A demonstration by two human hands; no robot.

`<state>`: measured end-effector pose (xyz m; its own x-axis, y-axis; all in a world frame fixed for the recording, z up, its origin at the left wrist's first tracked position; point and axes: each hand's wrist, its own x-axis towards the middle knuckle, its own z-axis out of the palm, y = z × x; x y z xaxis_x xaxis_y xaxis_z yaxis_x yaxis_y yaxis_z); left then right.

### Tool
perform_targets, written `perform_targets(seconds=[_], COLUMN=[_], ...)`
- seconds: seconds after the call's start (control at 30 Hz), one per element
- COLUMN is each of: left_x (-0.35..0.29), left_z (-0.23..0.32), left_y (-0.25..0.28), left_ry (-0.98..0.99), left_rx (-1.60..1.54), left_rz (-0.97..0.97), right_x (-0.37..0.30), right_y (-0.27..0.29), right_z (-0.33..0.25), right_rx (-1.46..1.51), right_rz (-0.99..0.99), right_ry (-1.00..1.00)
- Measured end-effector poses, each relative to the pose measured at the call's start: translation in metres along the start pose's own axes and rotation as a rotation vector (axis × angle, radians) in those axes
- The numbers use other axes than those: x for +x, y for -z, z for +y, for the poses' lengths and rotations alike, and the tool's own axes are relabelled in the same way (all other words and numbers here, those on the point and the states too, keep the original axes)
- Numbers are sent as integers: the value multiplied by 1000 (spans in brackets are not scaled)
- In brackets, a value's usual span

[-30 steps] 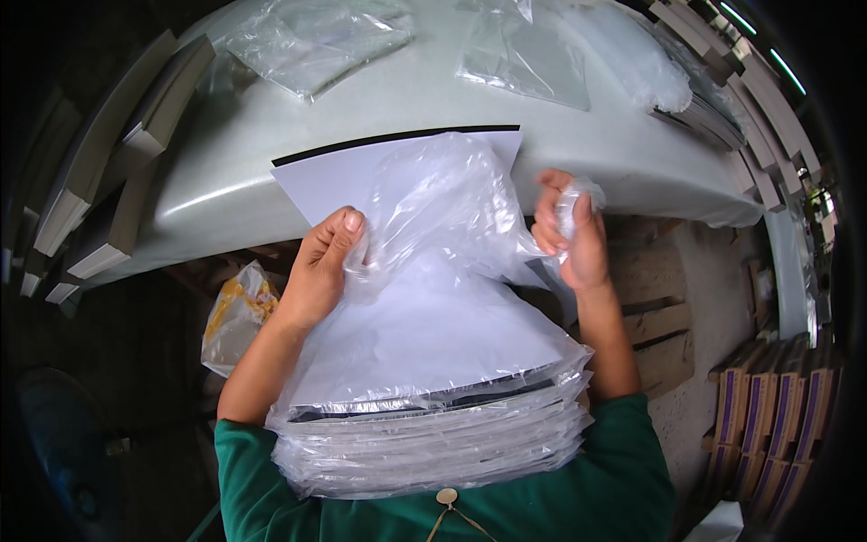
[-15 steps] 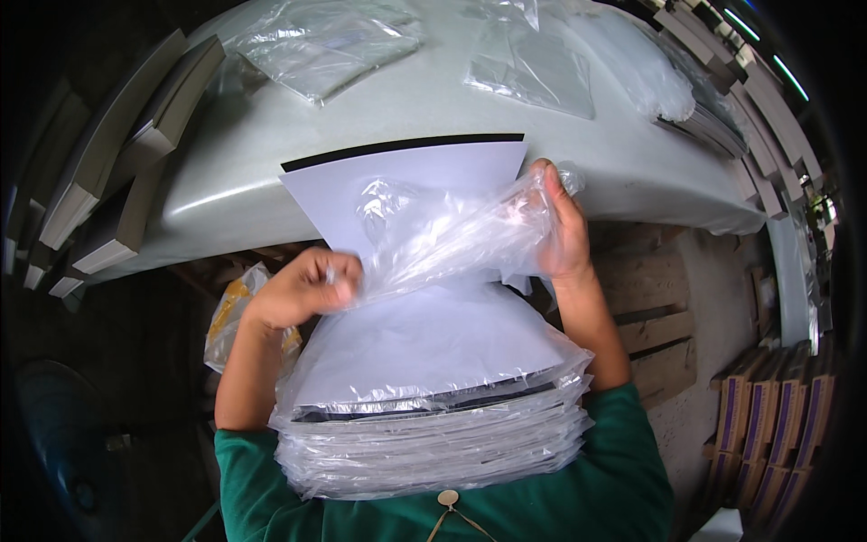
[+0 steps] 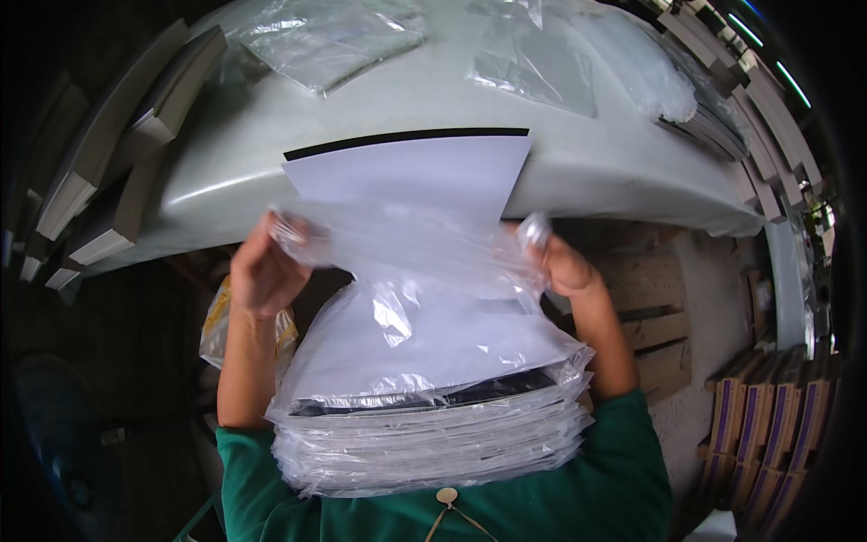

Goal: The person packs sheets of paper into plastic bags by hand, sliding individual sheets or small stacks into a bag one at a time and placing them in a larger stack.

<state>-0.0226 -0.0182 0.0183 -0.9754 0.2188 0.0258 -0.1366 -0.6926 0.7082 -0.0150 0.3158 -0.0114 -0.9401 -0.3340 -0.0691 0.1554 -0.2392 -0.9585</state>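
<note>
A clear plastic bag [image 3: 406, 237] is stretched sideways between my two hands, blurred by motion. My left hand [image 3: 266, 275] grips its left end with curled fingers, and my right hand [image 3: 567, 269] holds the crumpled right end. Beyond the bag, a white sheet [image 3: 411, 173] with a black strip along its far edge lies partly on the table; the bag covers its near part. Close to my body sits a thick stack of plastic-wrapped flat sheets [image 3: 429, 452], a white face with a dark edge on top. Whether the stretched bag touches the stack, I cannot tell.
The table [image 3: 226, 194] has a pale plastic cover. Flat clear bags [image 3: 334, 45] lie at its far side, with more bags [image 3: 632, 68] at far right. Thick stacks of boards [image 3: 113, 149] stand at left. Cartons [image 3: 768, 415] and a wooden pallet [image 3: 655, 334] are on the right.
My left hand has moved up and left, and my right hand has come down slightly. The bunched bag is now drawn out wider and lower between them, uncovering more of the white sheet.
</note>
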Motion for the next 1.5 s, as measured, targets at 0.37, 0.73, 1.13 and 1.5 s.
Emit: perform_targets(seconds=[0.37, 0.73, 1.13, 1.5], left_x=[-8, 14, 12, -16], left_z=[-13, 33, -38, -176], left_y=[48, 0, 94, 297], left_ry=[87, -647, 498, 343], left_rx=[-153, 1267, 360, 409], left_rz=[-717, -3, -207, 225], right_x=[10, 24, -31, 31], right_y=[-15, -33, 20, 109], right_z=[17, -44, 36, 217], right_rx=[252, -1271, 140, -105], right_rz=[335, 649, 420, 183], right_ry=[250, 776, -70, -260])
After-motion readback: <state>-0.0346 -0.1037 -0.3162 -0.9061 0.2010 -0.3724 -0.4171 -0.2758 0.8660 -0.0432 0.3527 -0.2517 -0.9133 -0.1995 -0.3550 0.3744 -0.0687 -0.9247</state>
